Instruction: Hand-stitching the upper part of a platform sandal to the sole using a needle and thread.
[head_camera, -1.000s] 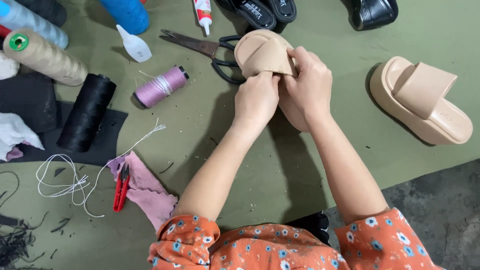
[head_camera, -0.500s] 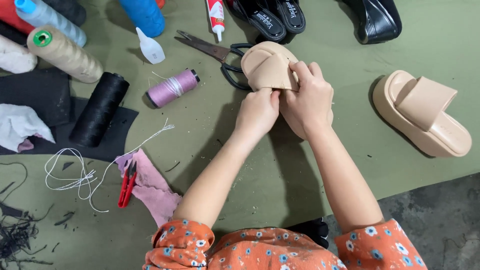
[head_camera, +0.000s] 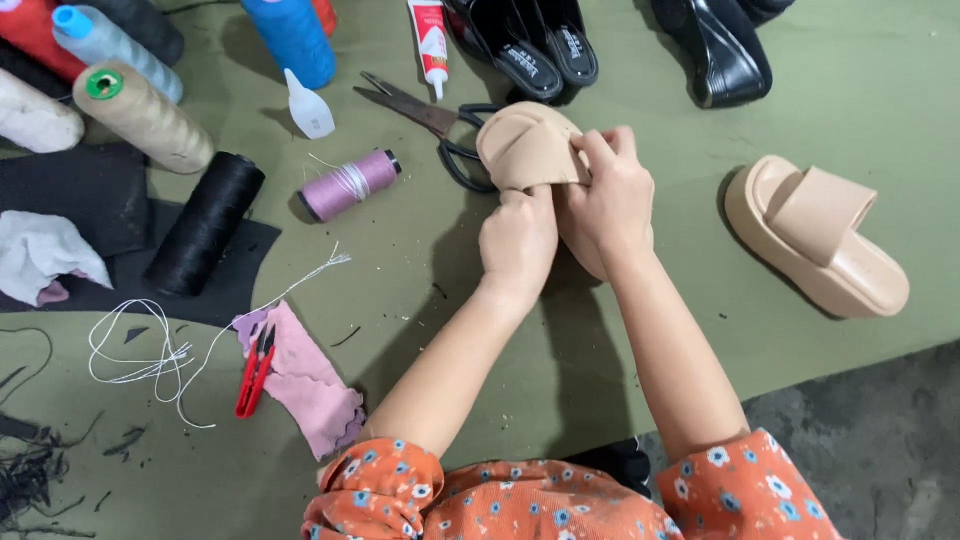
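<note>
The beige sandal (head_camera: 530, 150) is now turned a little further between both hands, and the right hand (head_camera: 608, 195) is wrapped higher over its strap than before.

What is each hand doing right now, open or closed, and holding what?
Left hand: closed on the beige sandal, gripping its strap.
Right hand: closed on the same sandal, fingers over its top.

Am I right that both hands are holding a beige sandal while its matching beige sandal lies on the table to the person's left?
Not quite: the matching beige sandal lies to the person's right, not the left, as the head view shows. The rest holds: the left hand and right hand both hold the beige sandal over the green table.
</note>
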